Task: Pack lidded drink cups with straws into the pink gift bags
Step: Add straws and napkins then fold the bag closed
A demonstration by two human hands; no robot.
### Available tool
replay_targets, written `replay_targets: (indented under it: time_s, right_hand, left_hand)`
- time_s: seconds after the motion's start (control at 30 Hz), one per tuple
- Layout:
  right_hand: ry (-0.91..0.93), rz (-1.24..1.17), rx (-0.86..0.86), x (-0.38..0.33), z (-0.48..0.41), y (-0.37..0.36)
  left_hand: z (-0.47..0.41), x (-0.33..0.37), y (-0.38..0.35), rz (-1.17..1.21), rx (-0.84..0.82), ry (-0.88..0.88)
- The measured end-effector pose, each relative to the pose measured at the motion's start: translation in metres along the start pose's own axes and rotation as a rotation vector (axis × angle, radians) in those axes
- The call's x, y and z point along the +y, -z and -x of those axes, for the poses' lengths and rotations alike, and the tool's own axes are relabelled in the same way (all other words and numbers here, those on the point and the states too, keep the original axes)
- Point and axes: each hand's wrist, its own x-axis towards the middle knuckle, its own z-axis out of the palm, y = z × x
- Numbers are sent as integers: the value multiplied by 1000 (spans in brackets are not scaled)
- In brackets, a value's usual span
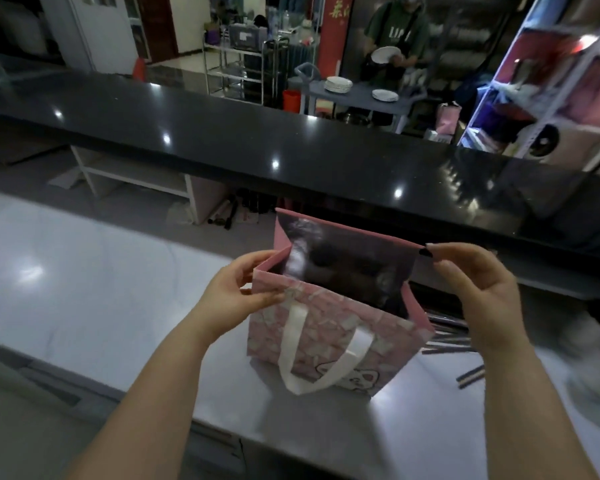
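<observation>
A pink gift bag (329, 344) with a white ribbon handle and a cartoon print stands upright on the shiny steel counter (84, 289), its mouth spread wide. My left hand (243, 289) pinches the bag's near left corner at the rim. My right hand (478, 289) pinches the far right corner of the rim between thumb and fingertip. The inside of the bag is dark and I cannot tell what it holds. Several dark wrapped straws (458, 344) lie on the counter just right of the bag. No drink cup is plainly visible.
A raised black glossy ledge (222, 143) runs across behind the bag. Beyond it another person handles white plates at a grey cart (357, 95). A shelf unit (551, 81) stands at the far right. A blurred pale shape lies at the counter's right edge.
</observation>
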Motion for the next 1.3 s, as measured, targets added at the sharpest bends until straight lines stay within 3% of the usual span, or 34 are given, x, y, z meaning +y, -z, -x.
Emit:
replay_targets:
  time_s: [0.07,0.2,0.27,0.4,0.47,0.57,0.7,0.77,0.87,0.93,1.3]
  right_hand:
    - [-105,-125,-45,22,19,14]
    - [-318,-140,-298,44,44,5]
    - [-364,-166,-220,46,49,-15]
    - [-346,-192,129,46,53,-52]
    - [-317,-191,196,47,54,-57]
    - [-268,-194,198,48,53,-54]
    - [-242,-141,98,54,38,-46]
    - [-289,-141,5,57,21,-38]
    - [-367,-240,-139,62,-4,-30]
    - [-401,-270,-169,64,-12,-31]
    - [-237,-210,210,79,-2,-59]
  left_hand:
    - [1,-6,-5,20,59,-21]
    - [3,-10,-15,124,107,-91]
    - [2,-10,-20,147,165,-82]
    - [3,-13,-24,168,188,-19]
    - [5,-13,-25,187,186,3]
    - [13,-15,-27,216,284,-48]
    - [12,-22,-21,-67,393,-170]
    - [2,-22,-7,-93,304,-122]
    - [-15,-13,7,60,128,-9]
    - [-22,-9,5,120,120,27]
    - [-19,-18,-13,250,409,-35]
